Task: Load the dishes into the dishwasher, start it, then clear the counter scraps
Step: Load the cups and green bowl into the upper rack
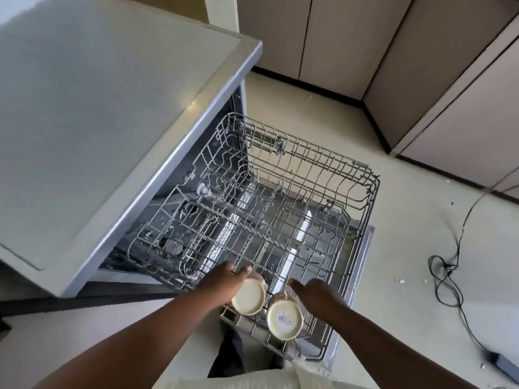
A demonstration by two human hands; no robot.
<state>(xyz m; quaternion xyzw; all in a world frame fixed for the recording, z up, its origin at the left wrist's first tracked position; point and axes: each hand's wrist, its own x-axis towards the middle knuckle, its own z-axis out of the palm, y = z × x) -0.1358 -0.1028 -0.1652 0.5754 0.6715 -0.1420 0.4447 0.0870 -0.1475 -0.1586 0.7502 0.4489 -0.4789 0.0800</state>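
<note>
Far to the left of both hands and above them, the flat grey-white countertop [92,122] with its rounded metal edge overhangs the open dishwasher. Ahead of the hands, the pulled-out grey wire dish rack [280,197] extends over the lowered dishwasher door [362,279]. The left hand [224,282] curls its fingers round a cream ceramic cup [248,297], inverted with its plain base facing up, at the near edge of the rack. Just beside it to the right, possibly touching, a second cream ceramic cup with a barcode sticker on its base [285,320] also sits inverted in the rack. The right hand [320,299] grips the side of this second cup, index finger extended over it. Well to the right of the right hand, a black cable [449,276] lies looped on the pale floor [407,248], with small white scraps [400,280] near it. Beige cabinet doors [337,43] stand beyond.
</note>
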